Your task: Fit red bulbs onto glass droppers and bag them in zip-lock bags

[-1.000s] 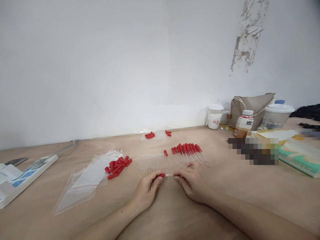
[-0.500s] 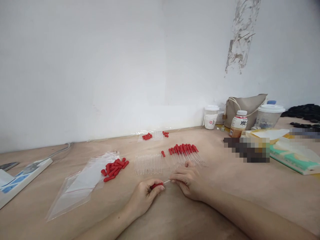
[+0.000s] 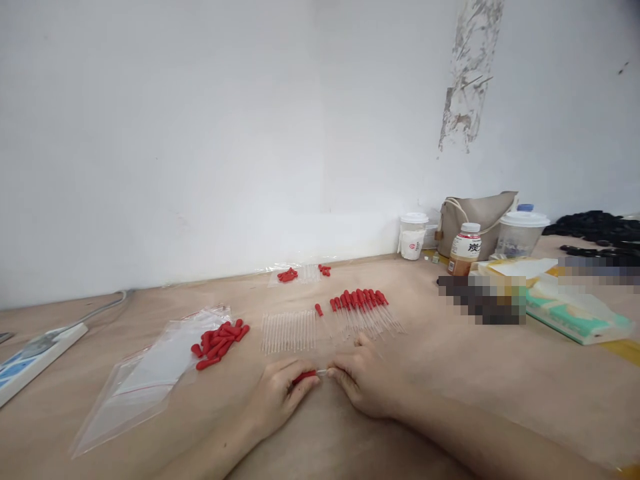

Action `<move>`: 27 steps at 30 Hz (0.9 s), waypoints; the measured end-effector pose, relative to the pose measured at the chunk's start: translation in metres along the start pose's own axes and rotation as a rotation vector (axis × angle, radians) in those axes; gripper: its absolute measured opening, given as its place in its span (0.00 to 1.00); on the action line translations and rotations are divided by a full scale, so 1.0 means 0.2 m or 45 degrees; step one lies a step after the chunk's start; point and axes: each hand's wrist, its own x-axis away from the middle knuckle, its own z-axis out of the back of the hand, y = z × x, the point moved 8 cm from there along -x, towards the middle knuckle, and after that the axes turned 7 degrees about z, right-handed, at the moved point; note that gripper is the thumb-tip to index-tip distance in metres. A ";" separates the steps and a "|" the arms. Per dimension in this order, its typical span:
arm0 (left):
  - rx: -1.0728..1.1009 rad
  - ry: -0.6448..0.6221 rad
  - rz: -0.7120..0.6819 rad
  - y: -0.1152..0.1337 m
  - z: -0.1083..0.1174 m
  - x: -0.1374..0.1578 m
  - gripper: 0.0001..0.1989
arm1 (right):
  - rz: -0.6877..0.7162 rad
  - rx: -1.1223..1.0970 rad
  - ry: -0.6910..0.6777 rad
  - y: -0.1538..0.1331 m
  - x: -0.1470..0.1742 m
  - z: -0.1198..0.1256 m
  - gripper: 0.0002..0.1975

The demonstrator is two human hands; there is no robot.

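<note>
Low over the near table, my left hand (image 3: 281, 390) is closed around a red rubber bulb (image 3: 306, 376). My right hand (image 3: 361, 377) pinches a thin glass dropper tube (image 3: 322, 372), whose end meets the bulb's mouth; most of the tube is hidden behind the right fingers. Beyond the hands lies a row of bare glass tubes (image 3: 289, 332). Right of it are several droppers with red bulbs fitted (image 3: 357, 300), one (image 3: 319, 310) a little apart from the others. A pile of loose red bulbs (image 3: 220, 341) sits to the left.
Clear zip bags (image 3: 145, 373) lie under and beside the loose bulbs. Near the wall rests a bag with bulbs and tubes (image 3: 295, 273). A power strip (image 3: 43, 363) is at far left. Cups, a bottle (image 3: 465, 250), a handbag (image 3: 480, 217) and a tissue pack (image 3: 575, 313) stand right.
The two hands have come closer together, so less glass shows between them and the bulb. The whole view has shifted slightly, with the table things appearing further left.
</note>
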 end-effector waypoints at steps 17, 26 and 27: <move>0.030 -0.125 0.062 -0.08 -0.02 0.02 0.15 | -0.870 0.227 0.121 0.54 -0.14 0.13 0.16; -0.039 -0.258 0.003 -0.05 -0.04 0.02 0.17 | -0.888 0.355 -0.034 0.54 -0.16 -0.01 0.17; -0.043 -0.278 -0.002 -0.05 -0.04 0.01 0.17 | -0.868 0.369 -0.028 0.53 -0.16 -0.01 0.17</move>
